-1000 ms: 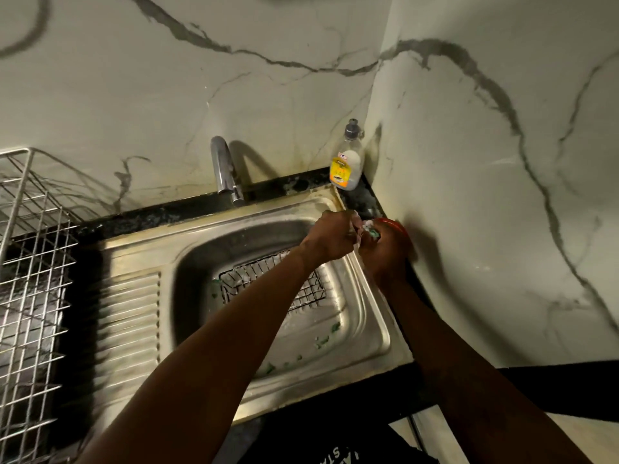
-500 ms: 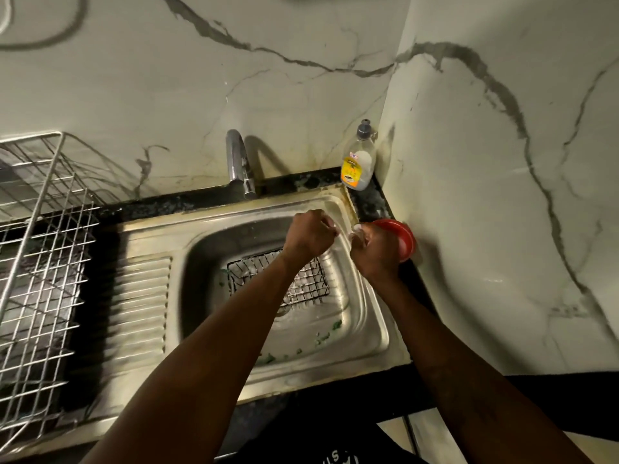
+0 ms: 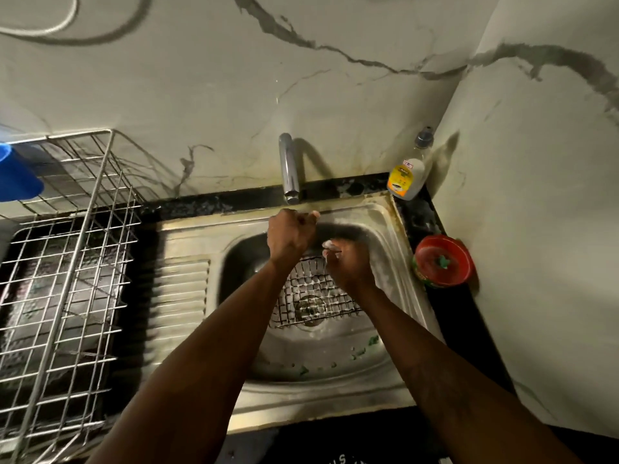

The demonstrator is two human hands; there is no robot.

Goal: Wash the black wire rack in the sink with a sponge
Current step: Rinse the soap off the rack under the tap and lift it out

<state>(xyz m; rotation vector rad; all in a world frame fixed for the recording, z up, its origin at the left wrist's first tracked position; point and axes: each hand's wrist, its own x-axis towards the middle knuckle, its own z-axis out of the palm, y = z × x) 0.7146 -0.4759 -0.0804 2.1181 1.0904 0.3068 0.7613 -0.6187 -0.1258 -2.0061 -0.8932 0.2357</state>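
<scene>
Rack (image 3: 311, 296) lies 6 o'clock of left hand (image 3: 290, 234), fisted, contents unclear, and 8 o'clock of right hand (image 3: 350, 266), pinching foam (image 3: 327, 244); both have left sink rim (image 3: 400, 236).

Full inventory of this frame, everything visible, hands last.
rack: 1, black wire, foamy, in sink basin
sponge: 1, white with foam, mostly hidden in right grip
sink: 1, steel, centre
tap: 1, chrome, behind sink
bottle: 1, clear, yellow label, back right corner
bowl: 1, red, counter right of sink
drainer: 1, silver wire, left of sink
blue item: 1, far left, cut off
cable: 1, pale, wall top left
left hand: 1, fingers curled, over rack's far edge; hold unclear
right hand: 1, pinches sponge over rack
</scene>
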